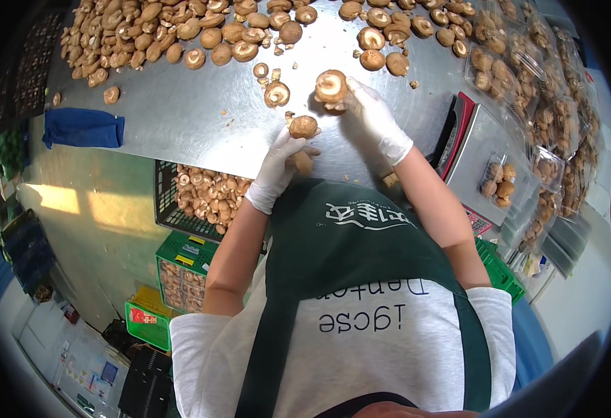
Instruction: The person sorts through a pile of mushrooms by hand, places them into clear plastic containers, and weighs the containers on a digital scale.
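Observation:
White gloves cover both hands, which are over a stainless steel table [180, 112]. My left hand [279, 162] holds a brown shiitake mushroom [303, 127] at its fingertips, and another blurred mushroom [302, 163] is at the palm. To the right, my right hand [371, 112] grips a shiitake [331, 86] with its pale underside up; its fingers beneath it are partly hidden. Between the hands and the far pile, a loose shiitake [277, 94] lies near a smaller one [260, 70] and some cut stems.
A large shiitake pile [122, 31] covers the far left. At right are a scale [480, 151] bearing a packed tray [498, 183] and stacked clear packs [551, 120]. A blue cloth [83, 128] lies at the left edge; a black crate [165, 209] of mushrooms stands below.

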Demonstrator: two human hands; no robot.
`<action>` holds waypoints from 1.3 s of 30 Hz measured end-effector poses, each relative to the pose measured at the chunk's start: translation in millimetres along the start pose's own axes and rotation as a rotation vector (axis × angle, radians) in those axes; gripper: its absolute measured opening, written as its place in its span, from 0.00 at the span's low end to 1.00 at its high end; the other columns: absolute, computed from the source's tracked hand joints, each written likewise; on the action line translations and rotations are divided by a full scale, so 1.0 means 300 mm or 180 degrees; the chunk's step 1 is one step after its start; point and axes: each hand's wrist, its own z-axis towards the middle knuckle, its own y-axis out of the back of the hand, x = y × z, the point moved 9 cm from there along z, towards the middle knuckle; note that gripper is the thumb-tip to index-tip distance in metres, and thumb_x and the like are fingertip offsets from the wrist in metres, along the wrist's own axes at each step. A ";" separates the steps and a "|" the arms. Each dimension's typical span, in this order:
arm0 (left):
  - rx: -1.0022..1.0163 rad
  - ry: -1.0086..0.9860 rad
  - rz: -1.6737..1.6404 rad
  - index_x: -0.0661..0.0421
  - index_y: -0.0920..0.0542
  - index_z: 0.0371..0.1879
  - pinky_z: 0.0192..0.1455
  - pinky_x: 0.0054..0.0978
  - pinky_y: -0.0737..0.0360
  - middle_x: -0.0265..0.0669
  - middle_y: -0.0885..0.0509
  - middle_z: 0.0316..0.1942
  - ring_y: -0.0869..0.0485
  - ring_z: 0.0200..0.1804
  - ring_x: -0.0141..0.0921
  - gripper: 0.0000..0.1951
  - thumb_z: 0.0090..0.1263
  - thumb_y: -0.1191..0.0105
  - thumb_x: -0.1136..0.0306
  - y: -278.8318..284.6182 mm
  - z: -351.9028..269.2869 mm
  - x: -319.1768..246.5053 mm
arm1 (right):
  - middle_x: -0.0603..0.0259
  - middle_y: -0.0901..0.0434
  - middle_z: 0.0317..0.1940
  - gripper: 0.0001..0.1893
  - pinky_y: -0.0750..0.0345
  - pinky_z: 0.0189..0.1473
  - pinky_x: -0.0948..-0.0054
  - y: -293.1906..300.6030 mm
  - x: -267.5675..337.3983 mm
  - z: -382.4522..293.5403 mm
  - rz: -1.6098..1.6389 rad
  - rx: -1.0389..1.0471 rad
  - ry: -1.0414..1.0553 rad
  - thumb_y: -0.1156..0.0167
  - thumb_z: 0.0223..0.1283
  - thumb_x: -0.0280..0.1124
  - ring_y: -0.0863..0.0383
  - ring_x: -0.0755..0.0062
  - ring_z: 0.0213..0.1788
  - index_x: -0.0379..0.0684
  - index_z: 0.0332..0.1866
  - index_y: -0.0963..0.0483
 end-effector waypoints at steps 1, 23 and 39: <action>-0.0013 0.0022 0.0013 0.59 0.32 0.62 0.50 0.27 0.24 0.39 0.22 0.53 0.20 0.45 0.30 0.23 0.70 0.51 0.63 -0.018 -0.001 -0.005 | 0.61 0.18 0.41 0.20 0.25 0.49 0.78 0.004 -0.010 -0.013 0.0003 -0.0015 0.0011 0.55 0.74 0.40 0.21 0.79 0.42 0.33 0.56 0.26; 0.1163 0.0547 -0.0530 0.58 0.38 0.63 0.62 0.39 0.29 0.47 0.29 0.60 0.22 0.51 0.40 0.34 0.65 0.50 0.47 -0.226 0.039 -0.004 | 0.50 0.26 0.56 0.24 0.30 0.62 0.61 0.340 0.181 0.034 -0.3591 -0.1507 0.1507 0.37 0.49 0.23 0.28 0.48 0.57 0.40 0.56 0.26; 0.0795 0.0093 0.0379 0.61 0.29 0.54 0.53 0.42 0.22 0.49 0.21 0.48 0.20 0.44 0.38 0.26 0.73 0.65 0.50 -0.163 0.085 -0.006 | 0.50 0.22 0.53 0.21 0.21 0.53 0.65 0.275 0.010 -0.056 0.0964 -0.0595 0.0003 0.57 0.72 0.32 0.19 0.59 0.52 0.34 0.64 0.33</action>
